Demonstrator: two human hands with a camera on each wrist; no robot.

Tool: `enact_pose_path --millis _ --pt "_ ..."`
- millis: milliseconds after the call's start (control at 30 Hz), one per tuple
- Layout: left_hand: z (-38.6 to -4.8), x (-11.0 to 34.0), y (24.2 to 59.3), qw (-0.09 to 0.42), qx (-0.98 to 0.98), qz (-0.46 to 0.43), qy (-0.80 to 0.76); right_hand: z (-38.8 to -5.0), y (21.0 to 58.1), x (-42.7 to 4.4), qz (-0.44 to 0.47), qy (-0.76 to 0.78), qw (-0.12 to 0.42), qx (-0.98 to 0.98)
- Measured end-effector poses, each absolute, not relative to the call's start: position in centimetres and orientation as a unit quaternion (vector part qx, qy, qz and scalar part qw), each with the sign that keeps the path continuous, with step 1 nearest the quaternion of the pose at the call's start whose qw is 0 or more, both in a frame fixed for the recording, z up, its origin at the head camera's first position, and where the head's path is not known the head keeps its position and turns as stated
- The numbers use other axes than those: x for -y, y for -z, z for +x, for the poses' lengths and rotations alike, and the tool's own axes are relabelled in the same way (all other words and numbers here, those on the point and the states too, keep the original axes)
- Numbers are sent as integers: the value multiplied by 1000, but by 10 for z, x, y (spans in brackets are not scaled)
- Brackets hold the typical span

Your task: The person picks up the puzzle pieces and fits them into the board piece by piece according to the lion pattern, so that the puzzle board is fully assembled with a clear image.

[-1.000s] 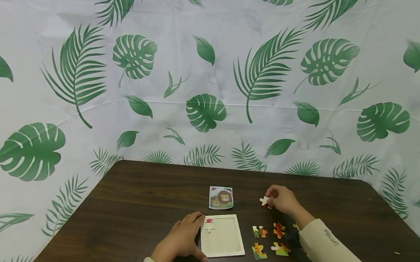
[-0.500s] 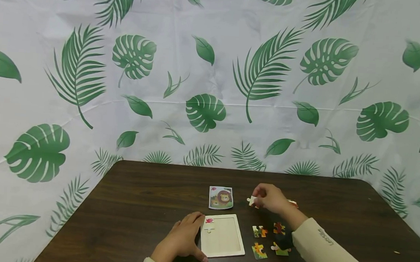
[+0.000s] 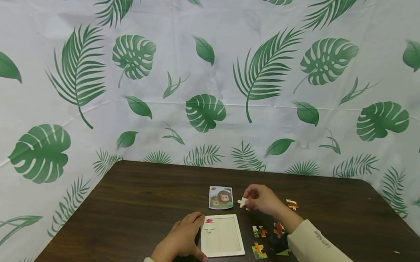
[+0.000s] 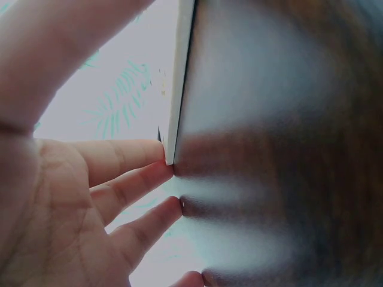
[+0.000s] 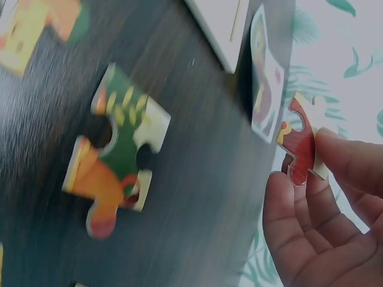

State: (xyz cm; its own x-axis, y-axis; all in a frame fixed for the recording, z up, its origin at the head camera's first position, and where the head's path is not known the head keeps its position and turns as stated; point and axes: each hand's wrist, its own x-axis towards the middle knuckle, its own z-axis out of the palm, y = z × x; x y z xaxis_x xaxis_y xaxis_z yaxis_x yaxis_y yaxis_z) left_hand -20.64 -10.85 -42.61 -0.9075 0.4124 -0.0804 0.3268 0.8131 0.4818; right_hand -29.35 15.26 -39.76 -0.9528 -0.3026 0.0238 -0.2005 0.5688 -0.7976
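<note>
While my left hand (image 3: 185, 238) rests along the left edge of the wooden tray (image 3: 223, 241), its fingers spread and fairly straight, with tips touching the tray's corner, my right hand (image 3: 262, 199) pinches a red-and-cream puzzle piece (image 5: 302, 140) between thumb and fingers, beyond the tray and to its right. Within the tray's far-left corner sits pale puzzle work with a pink flower (image 3: 209, 220); whether one piece or two, I cannot tell. Directly beyond the tray lies a lion picture card (image 3: 221, 198). Loose pieces (image 3: 259, 251) lie right of the tray. My right sleeve (image 3: 332, 254), also right of it, bears small dark lettering (image 3: 322, 239) I can't read for certain.
</note>
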Motion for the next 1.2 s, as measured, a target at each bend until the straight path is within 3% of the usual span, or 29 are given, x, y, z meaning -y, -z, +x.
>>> enact_pose_path --millis 433,1200 --pt "-207 108 427 85 -949 196 -232 -284 396 -126 -183 454 70 -869" --pt "-206 108 424 79 -951 201 -222 -274 409 -97 -234 457 144 -846"
